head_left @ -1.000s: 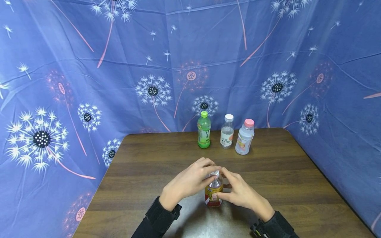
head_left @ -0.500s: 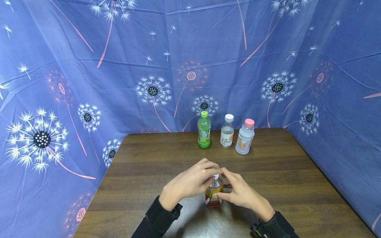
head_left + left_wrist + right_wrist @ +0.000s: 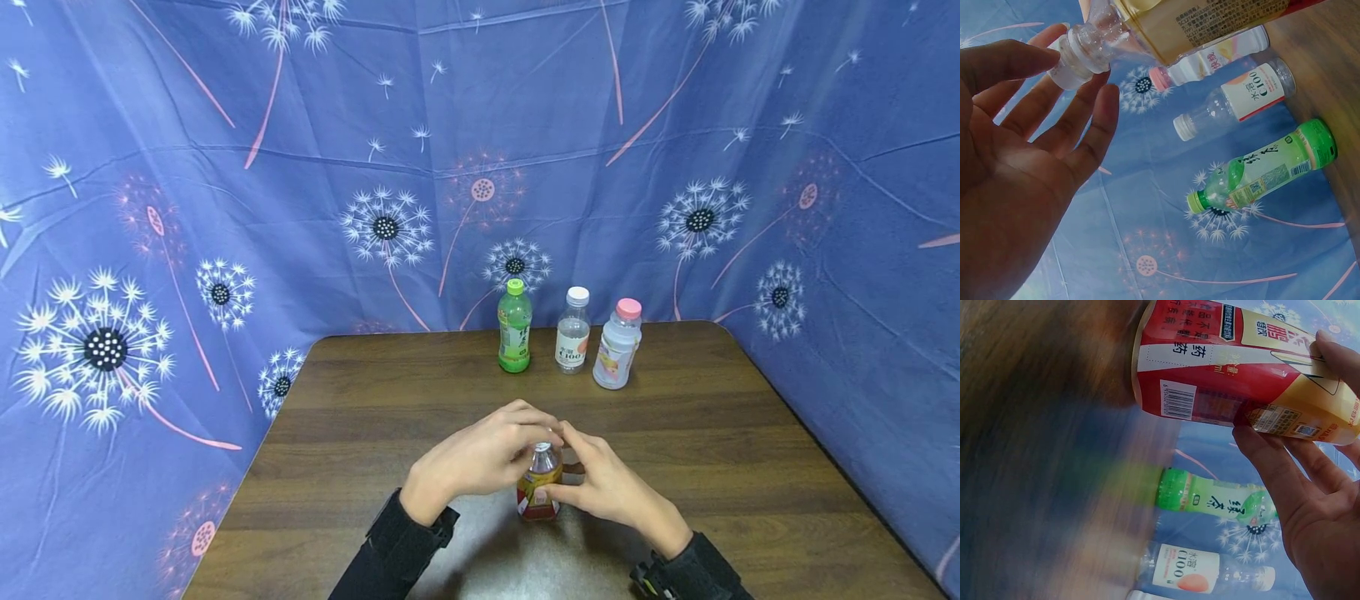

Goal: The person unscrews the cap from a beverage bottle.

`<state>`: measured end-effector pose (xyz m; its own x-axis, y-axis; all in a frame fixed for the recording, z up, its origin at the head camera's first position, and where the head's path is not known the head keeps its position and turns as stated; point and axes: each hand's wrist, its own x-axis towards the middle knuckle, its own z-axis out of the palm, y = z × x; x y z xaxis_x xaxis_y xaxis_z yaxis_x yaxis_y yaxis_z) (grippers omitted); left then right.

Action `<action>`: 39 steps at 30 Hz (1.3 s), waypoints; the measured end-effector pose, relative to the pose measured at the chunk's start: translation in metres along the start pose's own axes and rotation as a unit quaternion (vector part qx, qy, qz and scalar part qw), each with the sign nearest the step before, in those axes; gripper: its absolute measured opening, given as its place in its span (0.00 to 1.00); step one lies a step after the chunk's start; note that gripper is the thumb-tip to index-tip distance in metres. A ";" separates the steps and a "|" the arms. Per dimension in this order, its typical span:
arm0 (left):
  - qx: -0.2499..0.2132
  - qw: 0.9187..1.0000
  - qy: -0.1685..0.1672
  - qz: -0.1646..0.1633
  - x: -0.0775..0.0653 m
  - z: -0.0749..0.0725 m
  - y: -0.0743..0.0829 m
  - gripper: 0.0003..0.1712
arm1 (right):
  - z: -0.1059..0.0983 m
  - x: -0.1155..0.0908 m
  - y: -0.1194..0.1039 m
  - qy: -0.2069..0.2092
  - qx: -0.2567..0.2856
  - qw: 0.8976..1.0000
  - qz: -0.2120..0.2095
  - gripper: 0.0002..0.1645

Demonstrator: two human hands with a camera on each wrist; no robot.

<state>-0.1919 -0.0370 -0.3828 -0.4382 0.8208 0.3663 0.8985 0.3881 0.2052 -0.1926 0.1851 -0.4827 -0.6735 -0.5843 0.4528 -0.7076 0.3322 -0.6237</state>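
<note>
A clear drink bottle with a red and yellow label (image 3: 538, 492) stands upright on the wooden table (image 3: 360, 467), near the front middle. My left hand (image 3: 483, 454) reaches over its top and pinches the white cap (image 3: 1071, 74) between thumb and fingers. Around the labelled body, my right hand (image 3: 615, 483) grips with the thumb on the near side. The right wrist view shows those fingers curled against the label (image 3: 1222, 369). From the head view, the left fingers hide most of the cap.
Behind the hands, in a row near the table's back edge, stand a green tea bottle (image 3: 514, 333), a clear white-capped bottle (image 3: 572, 337) and a pink-capped bottle (image 3: 617, 350). A blue dandelion-print cloth (image 3: 315, 208) hangs behind and beside the table.
My left fingers have shifted slightly to the right over the bottle top, turning about the cap. The right hand and the bottle have stayed in place.
</note>
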 end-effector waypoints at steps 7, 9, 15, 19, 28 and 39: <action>0.021 0.998 0.031 -0.052 0.001 0.005 0.001 0.25 | 0.000 0.001 0.000 -0.002 0.006 0.999 0.045 0.41; 0.048 0.995 0.056 -0.067 0.002 0.007 0.001 0.28 | 0.000 0.001 0.000 -0.003 -0.001 0.999 0.046 0.38; 0.071 0.988 0.100 -0.093 0.002 0.012 0.000 0.23 | -0.001 0.003 -0.005 -0.016 0.000 0.999 0.045 0.35; 0.042 0.990 0.099 -0.087 0.002 0.012 -0.002 0.17 | -0.002 0.006 -0.015 -0.006 0.017 0.999 0.038 0.37; -0.009 0.997 0.058 -0.053 -0.001 0.006 -0.005 0.16 | 0.000 0.003 -0.006 -0.016 0.007 0.998 0.055 0.37; -0.030 0.999 0.016 0.004 -0.002 -0.001 -0.009 0.20 | 0.002 0.003 0.000 -0.005 0.010 0.999 0.038 0.39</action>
<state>-0.1989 -0.0419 -0.3843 -0.4319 0.8095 0.3977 0.8995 0.3546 0.2551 -0.1939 0.1823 -0.4824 -0.7233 -0.5647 0.3974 -0.6494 0.3607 -0.6695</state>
